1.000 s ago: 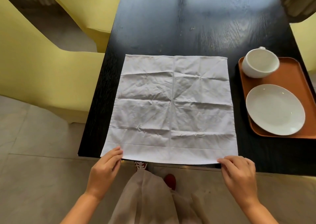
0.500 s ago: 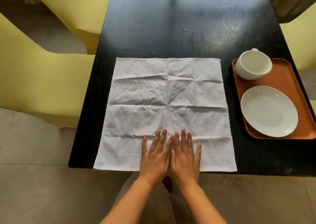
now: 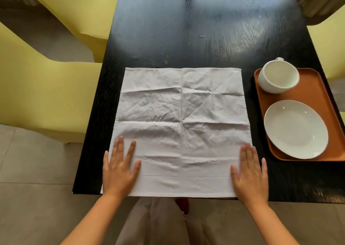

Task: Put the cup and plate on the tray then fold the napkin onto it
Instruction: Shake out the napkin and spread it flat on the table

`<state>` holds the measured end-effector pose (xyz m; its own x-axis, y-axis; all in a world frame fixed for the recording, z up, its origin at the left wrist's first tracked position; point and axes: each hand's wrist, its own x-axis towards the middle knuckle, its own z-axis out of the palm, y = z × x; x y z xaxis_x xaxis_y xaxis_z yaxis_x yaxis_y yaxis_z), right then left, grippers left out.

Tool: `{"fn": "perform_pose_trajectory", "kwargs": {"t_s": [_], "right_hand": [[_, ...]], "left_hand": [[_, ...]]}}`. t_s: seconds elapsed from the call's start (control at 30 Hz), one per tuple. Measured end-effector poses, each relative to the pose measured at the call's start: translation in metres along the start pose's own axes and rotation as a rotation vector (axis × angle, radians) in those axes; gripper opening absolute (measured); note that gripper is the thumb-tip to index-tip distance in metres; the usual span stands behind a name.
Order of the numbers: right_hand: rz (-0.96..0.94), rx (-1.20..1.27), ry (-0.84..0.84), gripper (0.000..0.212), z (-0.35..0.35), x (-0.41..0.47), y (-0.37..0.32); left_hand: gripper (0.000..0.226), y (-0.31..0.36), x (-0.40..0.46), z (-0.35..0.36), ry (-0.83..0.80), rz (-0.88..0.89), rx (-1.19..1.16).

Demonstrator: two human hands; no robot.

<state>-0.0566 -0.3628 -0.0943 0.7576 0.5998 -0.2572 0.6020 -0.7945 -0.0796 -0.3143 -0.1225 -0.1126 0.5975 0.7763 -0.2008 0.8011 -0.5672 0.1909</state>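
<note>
1. Nearest the viewer, two bare forearms reach forward from the bottom of the view over a lap in pale fabric.
2. The left hand (image 3: 119, 172) lies flat, palm down, fingers straight and slightly spread, on the near left corner of the napkin (image 3: 182, 132). It holds nothing.
3. The right hand (image 3: 249, 172) lies flat in the same way on the near right corner, fingers straight and close together, its outer edge spilling onto the dark table (image 3: 186, 39).
4. The napkin is a white, creased cloth, opened out nearly square. Its near edge runs along the table's near edge, right under both wrists. The rest of the cloth stretches away from the fingertips toward the far side.
5. A fold would most likely carry that near edge forward, away from the body. Both hands sit equally close to it, one at each corner.
6. To the right, apart from the napkin, an orange tray (image 3: 317, 87) rests on the table, nearer the right hand.
7. On the tray, a white plate (image 3: 295, 130) sits nearer, and an empty white cup (image 3: 279, 76) stands upright beyond it.
8. Yellow chairs (image 3: 37, 87) stand at the left.
</note>
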Motion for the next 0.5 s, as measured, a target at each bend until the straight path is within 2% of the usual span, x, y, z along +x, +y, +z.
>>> {"fn": "perform_pose_trajectory", "kwargs": {"t_s": [0.07, 0.1, 0.13, 0.2, 0.27, 0.37, 0.5], "right_hand": [[0.055, 0.023, 0.025, 0.074, 0.000, -0.002, -0.013], [0.021, 0.045, 0.026, 0.075, 0.001, -0.003, -0.026], [-0.059, 0.059, 0.013, 0.072, 0.004, -0.004, -0.041], [-0.277, 0.050, -0.025, 0.064, 0.012, -0.003, -0.076], [-0.379, 0.034, -0.036, 0.065, 0.014, 0.006, -0.106], [-0.376, 0.032, -0.015, 0.059, 0.004, 0.033, -0.122], [-0.402, -0.025, 0.015, 0.061, -0.003, 0.071, -0.105]], "left_hand": [[0.076, 0.006, 0.000, -0.001, 0.007, -0.058, -0.020], [0.074, 0.014, -0.001, 0.000, 0.001, -0.046, -0.037], [0.070, 0.025, -0.001, 0.001, -0.018, 0.024, -0.045], [0.061, 0.053, 0.002, 0.007, -0.060, 0.283, -0.006], [0.058, 0.078, 0.014, 0.012, -0.066, 0.438, 0.049], [0.057, 0.094, 0.045, 0.007, -0.047, 0.430, 0.046], [0.061, 0.076, 0.081, 0.003, -0.029, 0.397, 0.057]]}}
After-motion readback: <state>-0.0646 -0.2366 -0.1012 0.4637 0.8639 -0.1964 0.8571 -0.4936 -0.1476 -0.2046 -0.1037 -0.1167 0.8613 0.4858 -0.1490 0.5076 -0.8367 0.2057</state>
